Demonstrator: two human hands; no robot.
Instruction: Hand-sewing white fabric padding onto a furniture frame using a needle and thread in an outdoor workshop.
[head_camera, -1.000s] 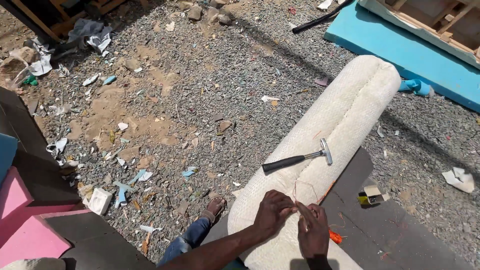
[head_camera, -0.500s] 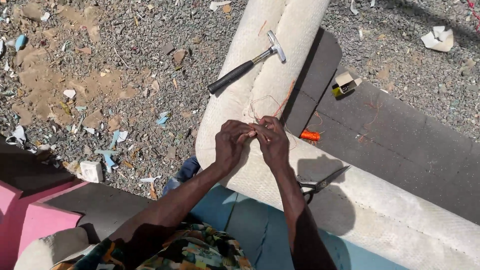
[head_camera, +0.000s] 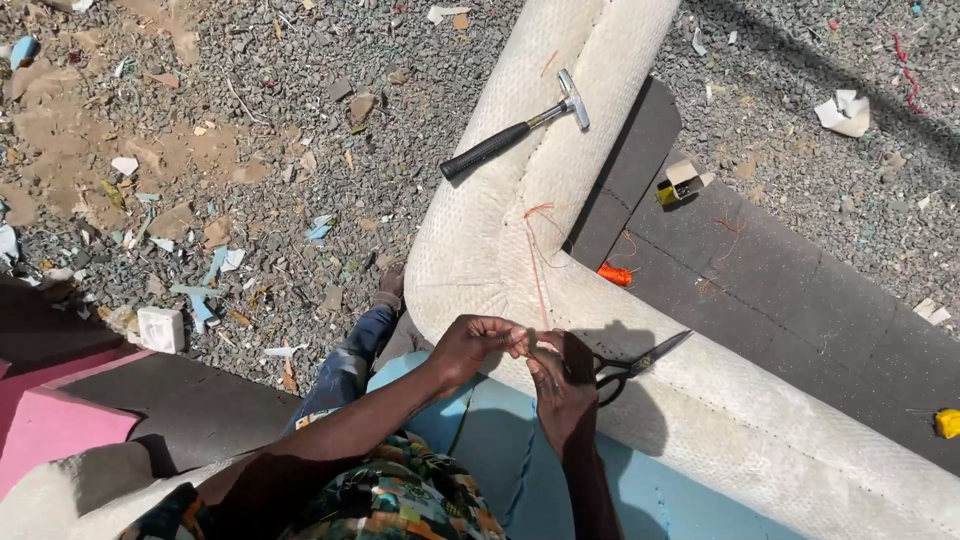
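Note:
My left hand (head_camera: 475, 343) and my right hand (head_camera: 562, 385) meet fingertip to fingertip over the inner edge of a cream upholstered bolster (head_camera: 700, 400) that bends in an L. They pinch something very thin between them, likely the orange thread (head_camera: 538, 262) that runs up across the fabric. Black scissors (head_camera: 640, 362) lie on the bolster just right of my right hand. A hammer (head_camera: 515, 127) with a black grip rests across the upper arm of the bolster.
Dark grey foam sheet (head_camera: 800, 300) lies under the bolster, with an orange thread spool (head_camera: 614, 273) and a small yellow-black box (head_camera: 682, 183) on it. Blue foam (head_camera: 500, 450) sits by my lap. Gravel ground (head_camera: 250, 150) holds scraps; a pink foam block (head_camera: 50, 420) lies left.
The view has dropped and shifted, so the hammer sits higher in frame. My hands stay joined at the bolster's inner edge; the scissors now show fully beside my right hand.

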